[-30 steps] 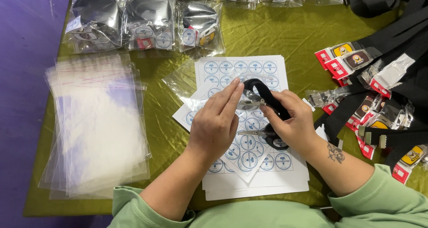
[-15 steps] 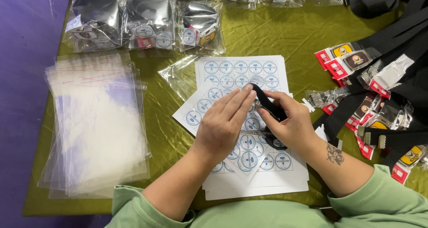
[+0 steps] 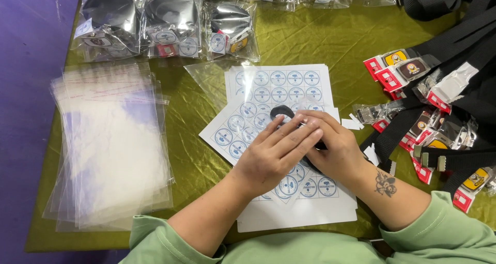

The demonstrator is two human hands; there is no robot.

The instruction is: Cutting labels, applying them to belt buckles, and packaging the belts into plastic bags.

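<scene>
Both hands close together on a small black strap piece (image 3: pixel 283 112): the right hand (image 3: pixel 336 150) grips it from beneath, the left hand (image 3: pixel 276 155) lies flat over it, fingers together, and only its rounded end shows past the fingertips, above the sticker sheets (image 3: pixel 268 88). A stack of empty clear bags (image 3: pixel 111 145) lies left. Three filled bags (image 3: pixel 165 24), each holding a black disc, sit along the olive cloth (image 3: pixel 320 42). Black straps with tags (image 3: pixel 439 114) pile at right.
</scene>
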